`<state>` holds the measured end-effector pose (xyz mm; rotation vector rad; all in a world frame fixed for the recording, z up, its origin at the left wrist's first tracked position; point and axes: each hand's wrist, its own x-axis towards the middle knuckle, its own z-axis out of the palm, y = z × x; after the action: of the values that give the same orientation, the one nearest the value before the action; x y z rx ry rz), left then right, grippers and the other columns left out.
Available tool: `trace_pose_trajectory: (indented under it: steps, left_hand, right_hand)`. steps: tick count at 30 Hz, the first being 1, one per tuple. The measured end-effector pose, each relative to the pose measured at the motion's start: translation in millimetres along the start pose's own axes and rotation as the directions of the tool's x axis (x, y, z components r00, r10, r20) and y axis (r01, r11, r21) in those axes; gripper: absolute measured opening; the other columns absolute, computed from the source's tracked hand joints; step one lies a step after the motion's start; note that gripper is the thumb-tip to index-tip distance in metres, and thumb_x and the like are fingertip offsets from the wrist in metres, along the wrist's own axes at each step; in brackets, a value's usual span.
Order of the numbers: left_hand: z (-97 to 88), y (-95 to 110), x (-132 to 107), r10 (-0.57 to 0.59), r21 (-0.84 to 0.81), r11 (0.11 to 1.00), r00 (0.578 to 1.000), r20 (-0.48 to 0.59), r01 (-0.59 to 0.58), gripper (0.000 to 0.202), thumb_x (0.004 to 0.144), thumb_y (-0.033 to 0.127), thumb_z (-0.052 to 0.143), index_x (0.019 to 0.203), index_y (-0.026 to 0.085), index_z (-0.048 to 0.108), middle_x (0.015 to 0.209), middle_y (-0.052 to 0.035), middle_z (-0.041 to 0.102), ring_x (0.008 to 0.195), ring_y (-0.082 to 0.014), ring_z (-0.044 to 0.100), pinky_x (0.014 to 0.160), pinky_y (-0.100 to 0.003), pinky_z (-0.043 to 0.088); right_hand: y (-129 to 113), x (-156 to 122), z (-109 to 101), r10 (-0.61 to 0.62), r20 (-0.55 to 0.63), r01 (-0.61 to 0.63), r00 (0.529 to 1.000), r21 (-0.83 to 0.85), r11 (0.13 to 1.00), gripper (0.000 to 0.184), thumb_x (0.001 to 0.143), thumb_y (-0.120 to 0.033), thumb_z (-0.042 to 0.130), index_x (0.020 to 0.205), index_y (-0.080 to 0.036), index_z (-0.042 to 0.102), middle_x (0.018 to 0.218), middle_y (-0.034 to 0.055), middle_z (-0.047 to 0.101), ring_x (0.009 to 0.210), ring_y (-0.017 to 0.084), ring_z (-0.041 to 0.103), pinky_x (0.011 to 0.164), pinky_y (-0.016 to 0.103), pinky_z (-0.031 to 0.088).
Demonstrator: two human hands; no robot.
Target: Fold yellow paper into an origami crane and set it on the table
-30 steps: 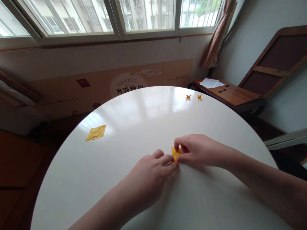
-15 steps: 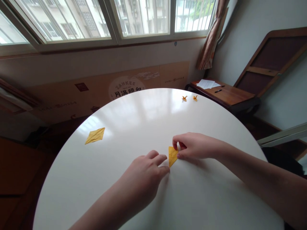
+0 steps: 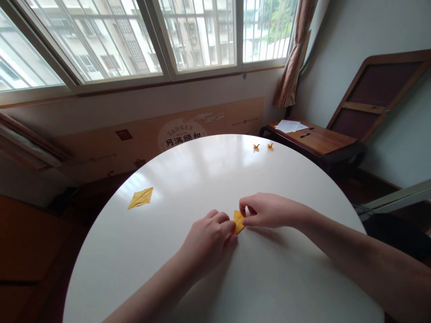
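A small folded piece of yellow paper [image 3: 239, 220] lies on the white round table [image 3: 188, 175] between my hands. My right hand [image 3: 269, 211] pinches its right edge between thumb and curled fingers. From the left, my left hand [image 3: 212, 233] has its fingers closed on the paper's lower left edge, covering that side. Farther off to the left rests a creased, diamond-shaped sheet of yellow paper [image 3: 140, 198], apart from both hands.
Two small yellow origami birds [image 3: 256, 147] [image 3: 270, 147] stand near the table's far edge. Beyond it, a wooden side table [image 3: 323, 139] holds white papers [image 3: 288, 126] and a dark pen [image 3: 305, 135]. A printed cardboard panel [image 3: 134, 148] leans below the window.
My left fingers have come in from beside the yellow paper and closed on its lower left edge. My right hand keeps its pinch. The view has tilted up slightly.
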<state>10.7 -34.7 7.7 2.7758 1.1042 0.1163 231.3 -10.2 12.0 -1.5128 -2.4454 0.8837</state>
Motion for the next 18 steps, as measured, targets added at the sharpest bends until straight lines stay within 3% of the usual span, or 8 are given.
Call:
trace_pose_trajectory:
  steps: [7,13,16,18]
  left_hand:
    - [1.6,3.9,-0.2,-0.009,0.079,0.997,1.000,-0.012,0.010,0.021,0.093,0.017,0.046,0.087,0.018,0.066,0.090,-0.0069,0.067,0.088,-0.0216,0.061,0.071,-0.031,0.052]
    - [7.4,5.5,1.8,-0.018,0.139,0.990,0.999,-0.038,0.023,0.021,0.091,0.014,0.046,0.082,0.016,0.065,0.086,-0.0080,0.068,0.080,-0.0216,0.061,0.064,-0.030,0.050]
    - [9.3,2.1,4.5,-0.087,0.027,0.996,0.992,-0.095,0.090,0.025,0.091,0.017,0.046,0.079,0.016,0.068,0.085,-0.0073,0.070,0.077,-0.0192,0.061,0.066,-0.029,0.047]
    - [8.2,-1.5,6.0,-0.177,-0.155,0.976,0.975,-0.133,0.156,0.025,0.090,0.019,0.048,0.080,0.017,0.070,0.082,-0.0057,0.071,0.073,-0.0172,0.060,0.066,-0.028,0.045]
  right_hand:
    - [-0.6,0.5,-8.5,0.014,-0.125,-0.011,0.992,0.020,1.000,0.027,0.088,-0.041,0.054,0.094,-0.022,0.071,0.088,0.0046,0.071,0.076,0.019,0.062,0.061,0.027,0.039]
    - [1.5,-0.7,-8.8,0.005,-0.141,0.002,0.990,0.052,0.999,0.028,0.088,-0.042,0.055,0.093,-0.021,0.072,0.088,0.0046,0.071,0.076,0.020,0.063,0.065,0.028,0.041]
    - [2.6,0.1,-7.9,-0.011,-0.154,0.024,0.988,0.083,0.996,0.027,0.089,-0.041,0.054,0.091,-0.020,0.072,0.087,0.0049,0.071,0.076,0.020,0.063,0.066,0.029,0.043]
    - [2.5,1.3,-8.5,-0.026,-0.195,0.048,0.980,0.113,0.992,0.027,0.090,-0.038,0.053,0.091,-0.020,0.072,0.089,0.0055,0.072,0.078,0.020,0.064,0.068,0.030,0.044]
